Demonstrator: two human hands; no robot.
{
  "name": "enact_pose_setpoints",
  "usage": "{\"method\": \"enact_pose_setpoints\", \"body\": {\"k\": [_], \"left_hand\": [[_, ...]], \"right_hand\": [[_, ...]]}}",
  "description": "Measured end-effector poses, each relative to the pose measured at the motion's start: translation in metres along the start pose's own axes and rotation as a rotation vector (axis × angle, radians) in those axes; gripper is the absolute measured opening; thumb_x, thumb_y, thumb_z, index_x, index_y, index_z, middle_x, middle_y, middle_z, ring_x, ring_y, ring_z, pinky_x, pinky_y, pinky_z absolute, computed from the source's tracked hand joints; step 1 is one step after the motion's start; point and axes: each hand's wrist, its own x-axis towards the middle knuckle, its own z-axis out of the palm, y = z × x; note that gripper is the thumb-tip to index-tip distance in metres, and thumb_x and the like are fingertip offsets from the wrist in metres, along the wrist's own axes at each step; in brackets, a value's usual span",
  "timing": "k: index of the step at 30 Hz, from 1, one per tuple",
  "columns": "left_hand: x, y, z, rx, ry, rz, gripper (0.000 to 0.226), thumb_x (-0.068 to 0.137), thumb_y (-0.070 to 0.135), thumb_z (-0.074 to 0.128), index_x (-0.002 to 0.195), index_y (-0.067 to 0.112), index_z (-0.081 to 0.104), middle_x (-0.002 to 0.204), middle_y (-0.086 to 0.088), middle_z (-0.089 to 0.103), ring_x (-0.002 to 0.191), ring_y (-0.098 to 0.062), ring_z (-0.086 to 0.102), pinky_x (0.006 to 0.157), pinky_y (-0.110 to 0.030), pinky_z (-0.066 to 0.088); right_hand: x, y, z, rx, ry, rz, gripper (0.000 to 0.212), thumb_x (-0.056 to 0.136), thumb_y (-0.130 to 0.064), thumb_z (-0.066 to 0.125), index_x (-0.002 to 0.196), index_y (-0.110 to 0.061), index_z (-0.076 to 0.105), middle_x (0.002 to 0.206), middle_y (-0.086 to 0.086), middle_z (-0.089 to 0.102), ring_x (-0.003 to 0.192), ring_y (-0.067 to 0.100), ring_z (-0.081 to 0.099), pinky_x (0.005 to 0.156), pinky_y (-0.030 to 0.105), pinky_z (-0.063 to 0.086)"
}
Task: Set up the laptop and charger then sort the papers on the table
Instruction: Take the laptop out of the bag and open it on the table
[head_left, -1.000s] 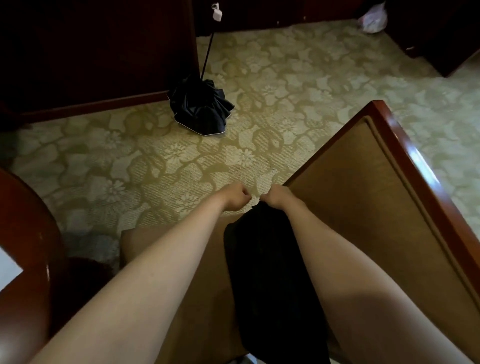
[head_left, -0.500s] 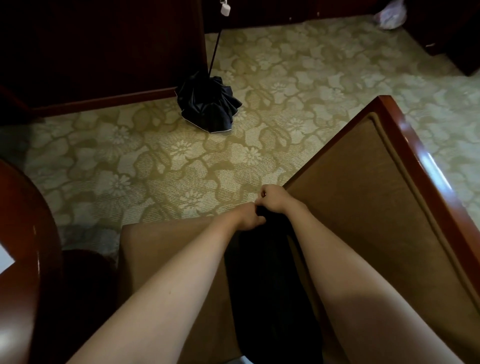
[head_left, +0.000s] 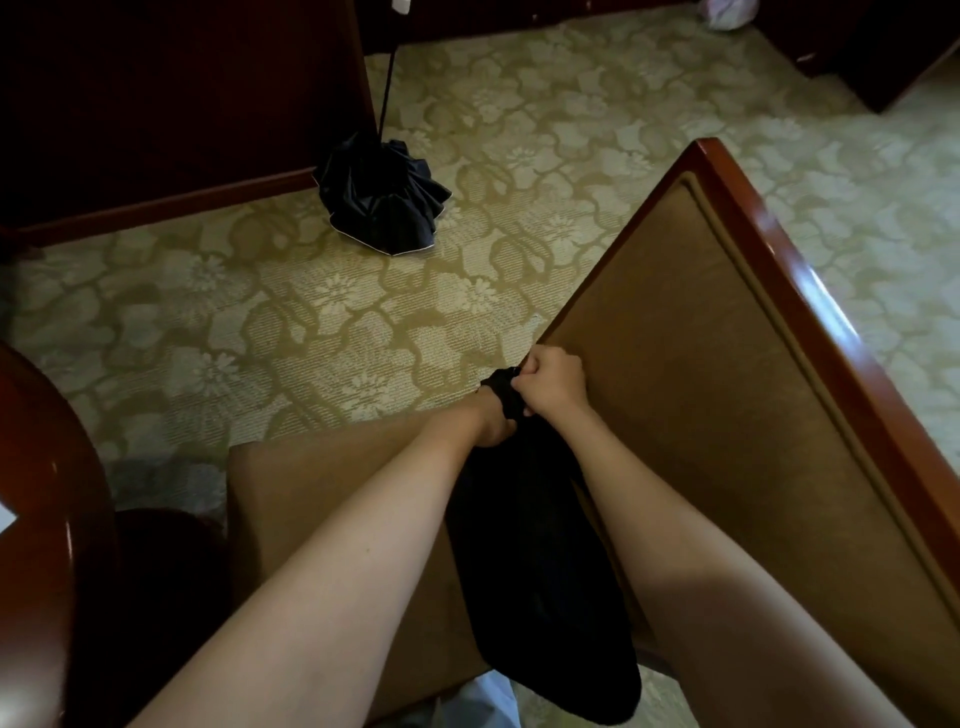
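bag (head_left: 535, 571) lengthwise away from person; right hand (head_left: 550, 379) pinches far end

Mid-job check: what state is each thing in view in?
black bag: lying on the chair seat, top bunched
right hand: grip closed round the bag's top
left hand: at the bag's top, fingers hidden
umbrella: collapsed, canopy loose, on the carpet

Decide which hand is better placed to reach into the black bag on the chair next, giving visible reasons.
Probably the left. The left hand sits at the mouth of the black bag, fingertips hidden by fabric, while the right hand grips the top edge, so it is occupied.
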Motion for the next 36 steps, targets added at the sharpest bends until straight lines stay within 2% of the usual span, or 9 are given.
{"method": "enact_pose_setpoints", "body": {"k": [5, 11, 15, 22, 25, 28, 30, 33, 36], "left_hand": [[-0.006, 0.000, 0.002, 0.007, -0.018, -0.065, 0.067, 0.091, 0.023, 0.052, 0.145, 0.002, 0.020, 0.142, -0.016, 0.039, 0.127, -0.031, 0.043, 0.103, -0.035, 0.038], [-0.018, 0.009, -0.003, 0.048, 0.040, 0.001, 0.062, 0.094, 0.011, 0.046, 0.145, -0.001, 0.014, 0.133, -0.021, 0.048, 0.121, -0.032, 0.049, 0.094, -0.034, 0.041], [-0.030, 0.005, 0.002, 0.179, 0.058, 0.066, 0.067, 0.094, 0.006, 0.042, 0.150, 0.011, 0.007, 0.134, -0.021, 0.048, 0.116, -0.033, 0.053, 0.090, -0.035, 0.045], [-0.049, 0.007, 0.009, 0.696, 0.080, 0.199, 0.055, 0.095, 0.008, 0.042, 0.144, 0.028, 0.028, 0.143, -0.013, 0.026, 0.124, -0.033, 0.042, 0.093, -0.041, 0.042], [-0.055, 0.007, 0.016, 0.866, 0.112, 0.265, 0.064, 0.094, 0.007, 0.046, 0.147, 0.027, 0.018, 0.154, -0.009, 0.012, 0.136, -0.032, 0.029, 0.105, -0.043, 0.032], [-0.060, 0.007, 0.022, 0.966, 0.108, 0.347, 0.071, 0.094, 0.008, 0.047, 0.151, 0.024, 0.006, 0.159, -0.002, -0.002, 0.140, -0.030, 0.023, 0.110, -0.044, 0.025], [-0.064, 0.008, 0.028, 1.059, 0.075, 0.381, 0.071, 0.095, 0.011, 0.047, 0.151, 0.023, 0.005, 0.159, -0.002, 0.002, 0.141, -0.030, 0.021, 0.112, -0.044, 0.021], [-0.066, 0.014, 0.036, 1.192, 0.092, 0.401, 0.062, 0.095, 0.016, 0.046, 0.149, 0.018, 0.016, 0.154, -0.008, 0.019, 0.139, -0.031, 0.023, 0.112, -0.044, 0.020], [-0.065, 0.021, 0.044, 1.230, 0.081, 0.476, 0.055, 0.096, 0.018, 0.043, 0.147, 0.019, 0.022, 0.151, -0.009, 0.027, 0.139, -0.030, 0.024, 0.113, -0.044, 0.019]], "right_hand": [[-0.015, -0.002, -0.012, 0.238, 0.046, 0.163, 0.038, 0.082, 0.000, 0.054, 0.051, -0.013, 0.036, 0.054, 0.011, 0.057, 0.051, 0.027, 0.062, 0.063, 0.036, 0.057], [-0.051, 0.005, -0.009, 0.304, 0.109, 0.248, 0.032, 0.075, -0.005, 0.063, 0.052, -0.013, 0.043, 0.053, 0.009, 0.060, 0.040, 0.015, 0.055, 0.053, 0.026, 0.052], [-0.074, 0.016, 0.000, 0.423, 0.164, 0.311, 0.036, 0.077, -0.008, 0.067, 0.052, -0.015, 0.042, 0.050, 0.004, 0.055, 0.040, 0.013, 0.051, 0.044, 0.021, 0.044], [-0.106, 0.032, 0.010, 0.482, 0.233, 0.336, 0.034, 0.080, -0.012, 0.066, 0.053, -0.014, 0.045, 0.053, 0.005, 0.057, 0.043, 0.014, 0.053, 0.046, 0.024, 0.047], [-0.110, 0.035, 0.013, 0.520, 0.273, 0.418, 0.032, 0.083, -0.015, 0.065, 0.055, -0.014, 0.050, 0.053, 0.003, 0.060, 0.045, 0.012, 0.057, 0.062, 0.027, 0.053], [-0.115, 0.036, 0.016, 0.555, 0.352, 0.507, 0.031, 0.083, -0.020, 0.065, 0.056, -0.015, 0.051, 0.061, 0.004, 0.064, 0.055, 0.016, 0.061, 0.063, 0.026, 0.051], [-0.125, 0.039, 0.019, 0.563, 0.375, 0.554, 0.031, 0.083, -0.022, 0.065, 0.057, -0.017, 0.049, 0.069, 0.004, 0.065, 0.067, 0.020, 0.061, 0.063, 0.025, 0.046], [-0.143, 0.049, 0.021, 0.536, 0.376, 0.574, 0.031, 0.085, -0.020, 0.064, 0.060, -0.017, 0.046, 0.064, -0.002, 0.053, 0.067, 0.017, 0.052, 0.064, 0.024, 0.036], [-0.155, 0.057, 0.021, 0.534, 0.348, 0.538, 0.022, 0.086, -0.016, 0.061, 0.069, -0.017, 0.047, 0.065, -0.003, 0.051, 0.070, 0.020, 0.052, 0.064, 0.025, 0.036]]}}
